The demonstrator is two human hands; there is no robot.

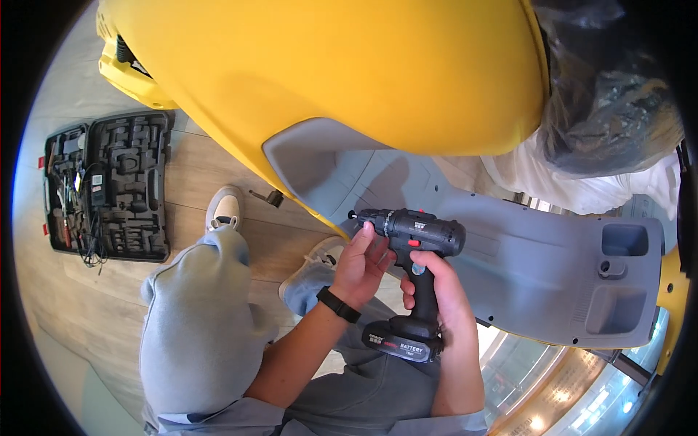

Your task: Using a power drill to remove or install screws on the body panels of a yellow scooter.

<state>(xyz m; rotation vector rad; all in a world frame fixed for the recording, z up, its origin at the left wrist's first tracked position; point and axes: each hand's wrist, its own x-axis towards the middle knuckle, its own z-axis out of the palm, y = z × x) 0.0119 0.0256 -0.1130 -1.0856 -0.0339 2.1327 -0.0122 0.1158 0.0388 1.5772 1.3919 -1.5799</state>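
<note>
A black cordless drill [413, 229] with red switches lies across the middle of the view, its nose pointing left and a short bit in the chuck. Around its handle, my right hand [445, 288] is closed, with the thumb high on the grip. My left hand [358, 267] is at the front end, its thumb against the chuck and its fingers partly hidden behind it. The battery pack [402, 341] sits at the base of the handle, above my lap. Just beyond the drill stretches a grey plastic footboard panel [502, 254] joined to a large yellow body shell [349, 73].
An opened black tool case [131, 189] with tools and a cable lies on the wood-look floor at left. A small dark metal part [273, 198] rests near my shoe [224, 208]. Clear plastic wrap [611, 109] covers something at the far right.
</note>
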